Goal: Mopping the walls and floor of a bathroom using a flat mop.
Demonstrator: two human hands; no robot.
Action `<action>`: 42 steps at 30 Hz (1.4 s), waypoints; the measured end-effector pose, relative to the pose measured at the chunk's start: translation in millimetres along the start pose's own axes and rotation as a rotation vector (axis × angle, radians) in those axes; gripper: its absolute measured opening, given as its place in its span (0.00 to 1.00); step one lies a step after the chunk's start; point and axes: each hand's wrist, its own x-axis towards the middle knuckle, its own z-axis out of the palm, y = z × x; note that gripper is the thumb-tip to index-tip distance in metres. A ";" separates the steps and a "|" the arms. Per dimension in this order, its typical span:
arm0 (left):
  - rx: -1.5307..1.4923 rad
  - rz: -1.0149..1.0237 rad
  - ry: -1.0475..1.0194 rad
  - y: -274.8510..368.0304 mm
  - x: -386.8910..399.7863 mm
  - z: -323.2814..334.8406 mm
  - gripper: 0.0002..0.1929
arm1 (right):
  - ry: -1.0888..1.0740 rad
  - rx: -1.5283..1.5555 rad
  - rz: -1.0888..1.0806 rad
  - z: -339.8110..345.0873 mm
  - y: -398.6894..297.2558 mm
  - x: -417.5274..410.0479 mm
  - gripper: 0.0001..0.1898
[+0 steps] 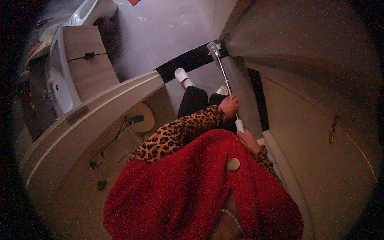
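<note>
A flat mop with a thin metal pole (222,70) slants away from me. Its pale, flat head (213,49) rests at the dark threshold strip (186,62), by the foot of a brown door. My left hand (230,105), in a leopard-print sleeve, is wrapped around the lower stretch of the pole in view. Closer to my body, my right hand (249,141) holds the white grip (239,125) at the pole's end. My feet in white slippers (181,75) stand on the grey tile just before the strip.
On the left, a pale door frame or wall edge (120,89) separates me from a wood-fronted vanity (87,60) with a white basin (61,87). Brown door panels (300,33) rise at right. A cord hangs near a round tan object (144,117).
</note>
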 end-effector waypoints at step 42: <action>-0.082 -0.095 0.172 -81.7 14.1 59.3 0.06 | -0.101 -0.096 0.012 13.7 4.9 86.3 0.20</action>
